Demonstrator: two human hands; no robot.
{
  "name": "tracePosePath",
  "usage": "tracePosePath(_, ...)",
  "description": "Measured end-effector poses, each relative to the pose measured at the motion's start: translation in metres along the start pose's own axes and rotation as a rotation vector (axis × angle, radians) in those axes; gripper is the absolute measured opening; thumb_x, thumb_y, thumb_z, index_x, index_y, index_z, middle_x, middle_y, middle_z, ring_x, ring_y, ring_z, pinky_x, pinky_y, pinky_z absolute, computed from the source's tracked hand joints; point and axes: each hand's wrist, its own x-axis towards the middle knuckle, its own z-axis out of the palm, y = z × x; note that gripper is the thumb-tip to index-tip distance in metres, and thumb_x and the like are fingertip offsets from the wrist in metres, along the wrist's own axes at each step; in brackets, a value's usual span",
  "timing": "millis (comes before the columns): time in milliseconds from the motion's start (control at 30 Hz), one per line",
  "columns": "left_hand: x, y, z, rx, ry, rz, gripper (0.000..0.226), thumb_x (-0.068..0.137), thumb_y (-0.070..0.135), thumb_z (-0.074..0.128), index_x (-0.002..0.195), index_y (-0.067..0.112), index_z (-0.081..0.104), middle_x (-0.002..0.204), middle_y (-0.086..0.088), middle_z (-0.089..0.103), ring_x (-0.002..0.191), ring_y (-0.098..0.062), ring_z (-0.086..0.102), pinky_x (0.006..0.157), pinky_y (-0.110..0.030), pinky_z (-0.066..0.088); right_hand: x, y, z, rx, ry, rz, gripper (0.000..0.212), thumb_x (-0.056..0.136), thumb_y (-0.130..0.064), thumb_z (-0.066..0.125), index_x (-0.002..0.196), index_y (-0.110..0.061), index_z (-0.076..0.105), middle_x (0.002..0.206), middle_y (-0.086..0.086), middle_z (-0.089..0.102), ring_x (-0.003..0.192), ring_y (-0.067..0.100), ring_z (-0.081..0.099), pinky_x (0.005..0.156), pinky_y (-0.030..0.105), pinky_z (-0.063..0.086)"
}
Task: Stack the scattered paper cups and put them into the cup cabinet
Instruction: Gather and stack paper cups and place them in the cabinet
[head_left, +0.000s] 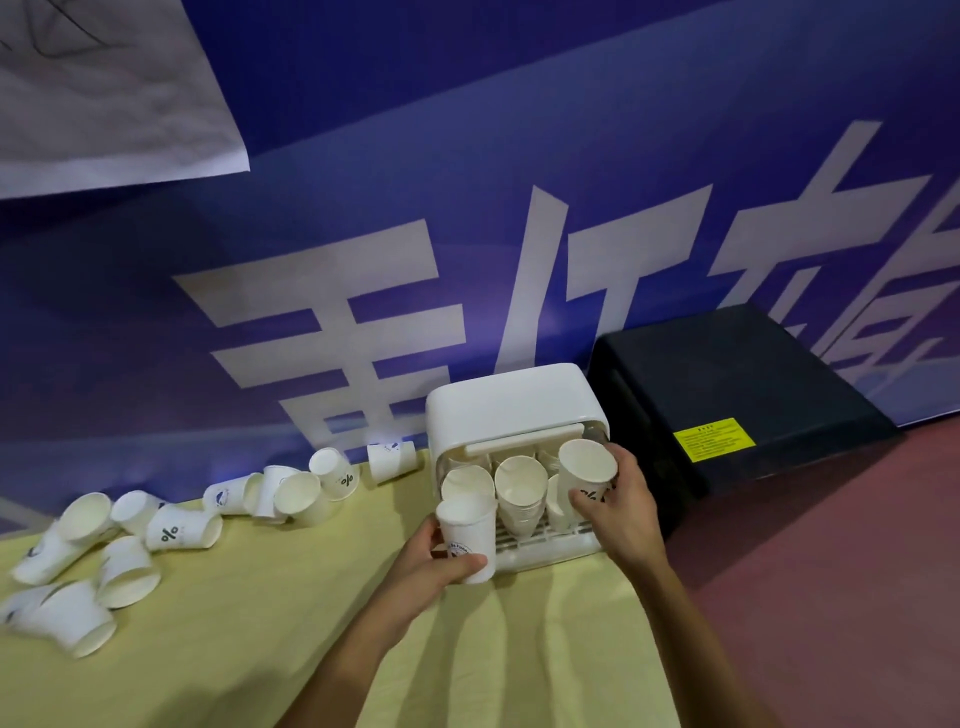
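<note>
A white cup cabinet stands open on the yellow tablecloth, with stacks of paper cups on its rack. My left hand grips an upright white paper cup just in front of the cabinet's left side. At the cabinet's right opening my right hand holds another paper cup, tilted toward me. Several loose paper cups lie on their sides across the left of the table.
A black box with a yellow label sits right of the cabinet on a reddish surface. A blue banner with large white characters hangs behind the table. A white paper sheet hangs at the top left.
</note>
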Motion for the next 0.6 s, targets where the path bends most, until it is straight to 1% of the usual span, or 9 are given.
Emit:
tracePosePath(67,0.0,-0.001,-0.002,0.023,-0.015,-0.016,0.072,0.059,0.032,0.087,0.125,0.032,0.059,0.12,0.007,0.07,0.104,-0.016,0.07,0.095,-0.042,0.057,0.001,0.002,0.009,-0.034,-0.002,0.014,0.07,0.076,-0.011,0.078,0.137,-0.028,0.048,0.124,-0.005,0.063,0.109,0.016,0.063,0.093,0.036,0.053)
tracePosePath(133,0.0,-0.001,-0.006,0.038,-0.018,-0.026,0.071,0.059,0.032,0.087,0.124,0.032,0.058,0.119,0.009,0.07,0.101,-0.013,0.071,0.093,-0.039,0.057,0.002,0.003,0.015,-0.065,0.004,0.035,0.07,0.077,-0.012,0.076,0.137,-0.031,0.045,0.123,-0.005,0.063,0.108,0.02,0.063,0.092,0.039,0.053)
tracePosePath(233,0.0,-0.002,-0.01,0.046,-0.004,-0.029,0.069,0.061,0.031,0.086,0.124,0.034,0.058,0.116,0.012,0.07,0.099,-0.011,0.071,0.094,-0.04,0.057,0.003,0.006,0.022,-0.115,0.007,0.059,0.067,0.079,-0.015,0.075,0.135,-0.033,0.043,0.122,-0.002,0.062,0.107,0.023,0.062,0.089,0.039,0.053)
tracePosePath(333,0.0,-0.001,-0.011,0.034,-0.032,-0.021,0.064,0.067,0.025,0.085,0.125,0.031,0.059,0.116,0.013,0.071,0.101,-0.012,0.071,0.093,-0.037,0.057,0.004,0.01,0.028,-0.174,0.012,0.058,0.066,0.079,-0.014,0.076,0.135,-0.028,0.045,0.123,0.002,0.062,0.11,0.026,0.061,0.087,0.039,0.053)
tracePosePath(433,0.001,0.002,-0.014,0.029,-0.038,-0.016,0.063,0.068,0.026,0.085,0.126,0.03,0.06,0.121,0.012,0.07,0.104,-0.014,0.071,0.095,-0.038,0.056,0.007,0.013,0.032,-0.224,0.008,0.055,0.065,0.079,-0.017,0.078,0.135,-0.025,0.046,0.125,0.004,0.062,0.112,0.028,0.061,0.089,0.043,0.054)
tracePosePath(533,0.0,0.004,-0.015,0.029,-0.03,-0.012,0.062,0.068,0.027,0.085,0.125,0.032,0.06,0.119,0.013,0.07,0.104,-0.012,0.07,0.091,-0.032,0.056,0.008,0.018,0.035,-0.265,-0.002,0.064,0.065,0.08,-0.015,0.077,0.137,-0.023,0.047,0.128,0.005,0.061,0.116,0.03,0.06,0.091,0.046,0.054)
tracePosePath(600,0.0,0.004,-0.014,0.031,-0.024,-0.01,0.061,0.068,0.027,0.085,0.124,0.032,0.061,0.118,0.011,0.071,0.103,-0.012,0.071,0.091,-0.032,0.057,0.008,0.019,0.036,-0.287,0.012,0.072,0.064,0.08,-0.015,0.076,0.136,-0.024,0.047,0.127,0.005,0.062,0.115,0.03,0.061,0.091,0.046,0.054)
